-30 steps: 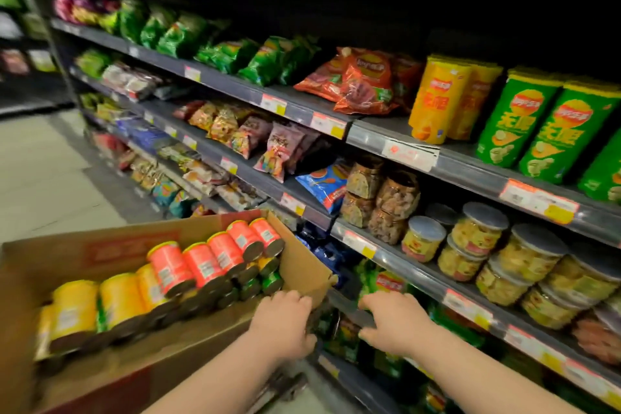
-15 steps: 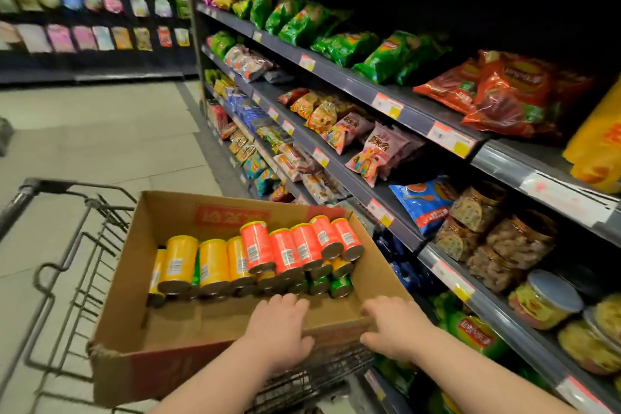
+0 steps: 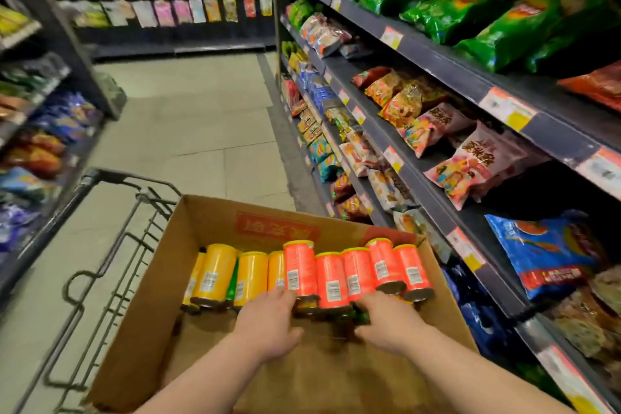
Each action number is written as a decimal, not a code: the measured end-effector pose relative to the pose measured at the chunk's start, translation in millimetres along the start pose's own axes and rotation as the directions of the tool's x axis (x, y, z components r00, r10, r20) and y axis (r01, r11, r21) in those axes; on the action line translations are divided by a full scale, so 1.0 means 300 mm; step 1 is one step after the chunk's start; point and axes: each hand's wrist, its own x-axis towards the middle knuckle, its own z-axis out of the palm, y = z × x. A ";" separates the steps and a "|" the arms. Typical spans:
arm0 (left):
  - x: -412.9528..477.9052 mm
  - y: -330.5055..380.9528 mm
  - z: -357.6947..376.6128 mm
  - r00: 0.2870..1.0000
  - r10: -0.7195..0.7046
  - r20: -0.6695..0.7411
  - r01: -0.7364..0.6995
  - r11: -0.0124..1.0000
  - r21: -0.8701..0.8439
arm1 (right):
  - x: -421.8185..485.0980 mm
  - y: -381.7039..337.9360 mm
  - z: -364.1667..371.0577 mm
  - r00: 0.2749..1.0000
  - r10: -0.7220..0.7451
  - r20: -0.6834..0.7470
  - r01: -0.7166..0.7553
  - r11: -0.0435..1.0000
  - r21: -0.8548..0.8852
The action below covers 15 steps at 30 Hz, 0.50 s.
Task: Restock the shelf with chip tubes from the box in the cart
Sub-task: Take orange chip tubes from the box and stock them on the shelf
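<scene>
An open cardboard box (image 3: 158,282) sits in a wire cart (image 3: 100,262) in the aisle. Inside it lie several red chip tubes (image 3: 331,279) on the right and several yellow chip tubes (image 3: 215,270) on the left, with green tubes (image 3: 360,315) partly hidden underneath. Both of my hands are inside the box at the tubes' near ends. My left hand (image 3: 268,323) touches the bottom ends of a red and a yellow tube with extended fingers. My right hand (image 3: 386,324) reaches under the red tubes at a green tube; its fingertips are hidden.
Dark shelves (image 3: 433,198) packed with snack bags run along the right, close to the box. Another snack shelf (image 3: 37,118) lines the left. The tiled aisle floor (image 3: 201,118) stretches ahead to a back wall of hanging packets.
My hands left the box's near rim and moved forward into the box to the tubes. My view swung left, down the aisle.
</scene>
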 end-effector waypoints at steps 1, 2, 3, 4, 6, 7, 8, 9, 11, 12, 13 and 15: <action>0.030 0.006 0.002 1.000 -0.016 0.007 0.016 1.000 -0.018 | 0.030 0.008 0.001 1.000 0.002 0.014 -0.002 1.000 0.018; 0.058 0.011 0.004 0.999 -0.032 0.019 0.033 0.999 -0.037 | 0.061 0.016 0.003 1.000 0.003 0.027 -0.004 1.000 0.028; 0.085 0.015 0.008 0.998 -0.047 0.031 0.048 0.997 -0.056 | 0.091 0.023 0.005 0.999 0.003 0.042 -0.004 0.999 0.037; 0.111 0.018 0.012 0.997 -0.061 0.043 0.064 0.995 -0.078 | 0.119 0.028 0.006 0.999 0.000 0.051 -0.003 0.999 0.053; 0.162 0.016 0.021 0.992 -0.102 0.069 0.111 0.984 -0.137 | 0.172 0.033 0.008 0.998 -0.004 0.061 -0.002 0.995 0.095; 0.183 0.014 0.025 0.989 -0.127 0.078 0.139 0.975 -0.173 | 0.195 0.032 0.009 0.998 -0.006 0.066 -0.001 0.993 0.115; 0.204 0.013 0.029 0.985 -0.152 0.083 0.167 0.962 -0.217 | 0.218 0.029 0.012 0.997 -0.013 0.073 0.003 0.991 0.136; 0.222 0.011 0.033 0.981 -0.175 0.087 0.193 0.945 -0.264 | 0.238 0.024 0.013 0.997 -0.021 0.079 0.009 0.988 0.153; 0.255 0.010 0.040 0.970 -0.221 0.103 0.243 0.905 -0.349 | 0.276 0.015 0.027 0.995 -0.019 0.093 0.001 0.982 0.191; 0.270 0.007 0.041 0.963 -0.243 0.119 0.271 0.883 -0.383 | 0.296 0.011 0.037 0.995 -0.014 0.099 -0.008 0.976 0.219; 0.286 0.006 0.042 0.955 -0.261 0.143 0.298 0.859 -0.417 | 0.314 0.008 0.049 0.994 -0.003 0.106 -0.023 0.970 0.244; 0.319 -0.002 0.051 0.937 -0.286 0.202 0.350 0.788 -0.507 | 0.340 -0.005 0.066 0.994 0.031 0.105 -0.060 0.958 0.280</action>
